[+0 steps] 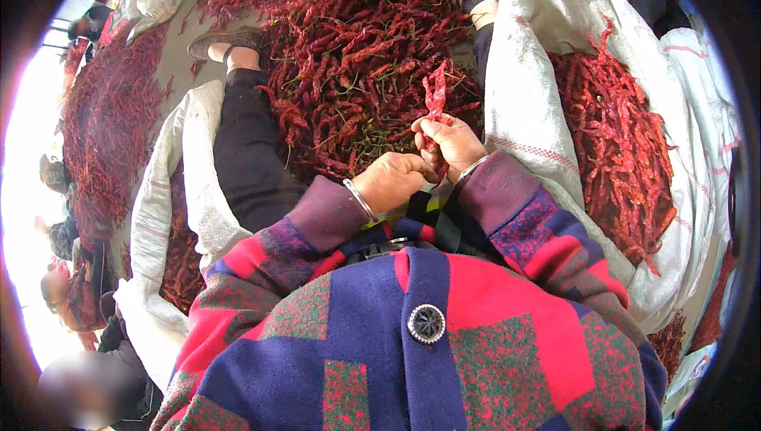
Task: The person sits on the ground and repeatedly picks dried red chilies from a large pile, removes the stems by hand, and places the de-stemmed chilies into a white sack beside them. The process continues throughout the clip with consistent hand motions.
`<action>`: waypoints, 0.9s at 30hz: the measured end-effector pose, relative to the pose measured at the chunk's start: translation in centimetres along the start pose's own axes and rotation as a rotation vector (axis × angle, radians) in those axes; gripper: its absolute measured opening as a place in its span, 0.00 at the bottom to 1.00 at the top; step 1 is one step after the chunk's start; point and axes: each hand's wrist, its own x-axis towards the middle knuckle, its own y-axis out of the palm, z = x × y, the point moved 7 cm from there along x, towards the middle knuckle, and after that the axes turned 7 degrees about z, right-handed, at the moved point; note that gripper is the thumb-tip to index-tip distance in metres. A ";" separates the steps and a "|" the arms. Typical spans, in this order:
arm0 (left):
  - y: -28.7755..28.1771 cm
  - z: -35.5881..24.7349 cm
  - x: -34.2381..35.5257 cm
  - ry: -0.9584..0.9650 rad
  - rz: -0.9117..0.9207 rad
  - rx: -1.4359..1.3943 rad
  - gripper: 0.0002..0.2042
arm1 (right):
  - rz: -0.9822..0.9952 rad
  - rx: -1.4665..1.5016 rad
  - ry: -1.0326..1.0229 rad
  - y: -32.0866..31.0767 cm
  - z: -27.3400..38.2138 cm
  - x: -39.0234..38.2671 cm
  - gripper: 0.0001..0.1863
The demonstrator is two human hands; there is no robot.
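Some dried red chilli point(434, 96) in our right hand point(455, 142).
Head view: our right fingers pinch it, its long axis running away from us; our left hand point(390, 182) curls beside its near end, whether gripping we cannot tell.

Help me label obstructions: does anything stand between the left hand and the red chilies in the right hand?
Nothing visible: the left hand is right beside the red chilies held in the right hand; whether it touches them is unclear.

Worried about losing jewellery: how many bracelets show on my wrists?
2: left bracelet, worn behind the left hand; right bracelet, worn behind the right hand. Others may be hidden.
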 end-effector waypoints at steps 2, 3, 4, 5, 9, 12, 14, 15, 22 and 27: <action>-0.3 0.9 -0.5 -0.060 0.080 0.034 0.10 | -0.055 0.087 0.053 -0.5 0.1 -0.8 0.07; -2.3 2.4 -2.2 -0.154 0.048 0.080 0.10 | -0.055 0.187 0.068 0.2 -0.2 -0.1 0.07; -3.7 2.0 -2.8 -0.047 0.011 0.418 0.10 | -0.045 0.169 0.067 0.2 0.0 -0.1 0.06; -4.6 1.5 -3.5 0.064 -0.027 0.754 0.10 | -0.034 0.152 0.066 0.2 0.2 -0.1 0.06; -6.4 5.4 -4.3 -0.311 -0.274 0.961 0.13 | -0.061 0.065 0.052 0.0 1.2 -1.0 0.05; -5.1 6.1 -3.3 -0.476 -0.169 1.141 0.15 | -0.019 0.088 0.041 -0.3 1.0 -0.7 0.05; -5.3 6.5 -3.1 -0.471 -0.170 1.143 0.14 | -0.004 0.099 0.043 -0.5 0.7 -0.7 0.05; -5.5 6.7 -3.1 -0.470 -0.170 1.144 0.14 | 0.006 0.105 0.046 -0.4 0.7 -0.7 0.05; -7.4 8.3 -5.2 -0.516 -0.211 0.965 0.10 | -0.037 0.146 0.062 -0.2 0.4 -0.5 0.04; -9.8 4.8 -7.0 -0.356 -0.410 0.543 0.09 | -0.036 0.131 0.059 0.2 0.4 -0.3 0.03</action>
